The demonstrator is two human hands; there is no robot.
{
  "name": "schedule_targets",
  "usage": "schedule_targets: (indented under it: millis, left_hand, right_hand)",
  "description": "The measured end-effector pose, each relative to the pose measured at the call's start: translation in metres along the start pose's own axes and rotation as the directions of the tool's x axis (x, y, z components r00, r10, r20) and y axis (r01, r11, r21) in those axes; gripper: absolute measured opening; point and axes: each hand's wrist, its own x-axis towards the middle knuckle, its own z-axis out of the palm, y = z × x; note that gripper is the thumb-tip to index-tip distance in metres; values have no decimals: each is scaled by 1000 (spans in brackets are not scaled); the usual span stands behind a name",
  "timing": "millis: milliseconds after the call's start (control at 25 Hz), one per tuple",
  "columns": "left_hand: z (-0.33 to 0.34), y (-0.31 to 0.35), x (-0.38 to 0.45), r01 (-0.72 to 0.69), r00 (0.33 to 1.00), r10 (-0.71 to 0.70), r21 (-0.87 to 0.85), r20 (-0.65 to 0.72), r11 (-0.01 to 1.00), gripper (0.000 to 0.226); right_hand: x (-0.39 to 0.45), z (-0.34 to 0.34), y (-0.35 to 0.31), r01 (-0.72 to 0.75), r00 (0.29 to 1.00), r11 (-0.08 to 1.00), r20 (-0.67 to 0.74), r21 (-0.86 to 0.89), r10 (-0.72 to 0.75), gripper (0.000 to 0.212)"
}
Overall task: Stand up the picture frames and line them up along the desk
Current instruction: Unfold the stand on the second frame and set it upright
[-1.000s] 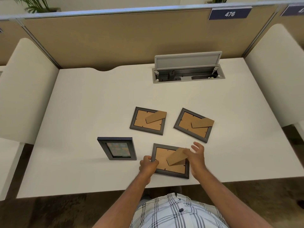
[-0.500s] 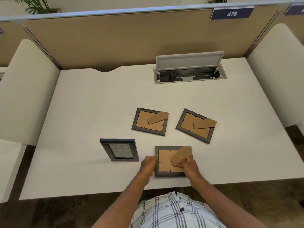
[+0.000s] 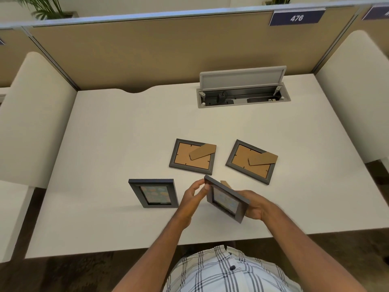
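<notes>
A dark picture frame (image 3: 226,200) is lifted off the white desk (image 3: 105,133), tilted, its picture side toward me. My right hand (image 3: 255,205) grips its right edge from behind. My left hand (image 3: 192,197) touches its upper left corner with thumb and fingertips. A bit of its cardboard stand shows behind the top edge. Another dark frame (image 3: 154,193) stands upright to the left, picture facing me. Two frames lie face down with cardboard backs up: one at the middle (image 3: 192,155), one to the right (image 3: 251,161).
An open cable box (image 3: 242,95) with its raised grey lid is sunk into the desk's back right. A tan partition (image 3: 147,51) closes the far edge. Cream side panels (image 3: 31,114) stand at both ends. The desk's near edge runs just under my forearms.
The nearest frame lay face down under both hands; now it is lifted off the desk and turned over, picture side toward me. The other three frames have not moved.
</notes>
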Motion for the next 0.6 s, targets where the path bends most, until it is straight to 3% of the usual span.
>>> schedule_targets:
  millis: [120, 400, 480, 600]
  left_hand:
    - [-4, 1, 1, -29, 999, 28, 28, 40, 999, 42]
    - [-11, -13, -6, -40, 999, 39, -14, -36, 999, 31]
    - [-10, -18, -8, -31, 998, 31, 1, -52, 1000, 34]
    - [-10, -18, -10, -34, 996, 34, 4, -88, 999, 57]
  right_hand:
    - [10, 11, -3, -33, 999, 999, -7, -31, 33, 30]
    - [29, 17, -14, -41, 999, 999, 5, 8, 41, 44]
    - [33, 19, -17, -81, 996, 997, 48, 6, 81, 44]
    - [37, 24, -21, -118, 992, 993, 51, 3, 118, 54]
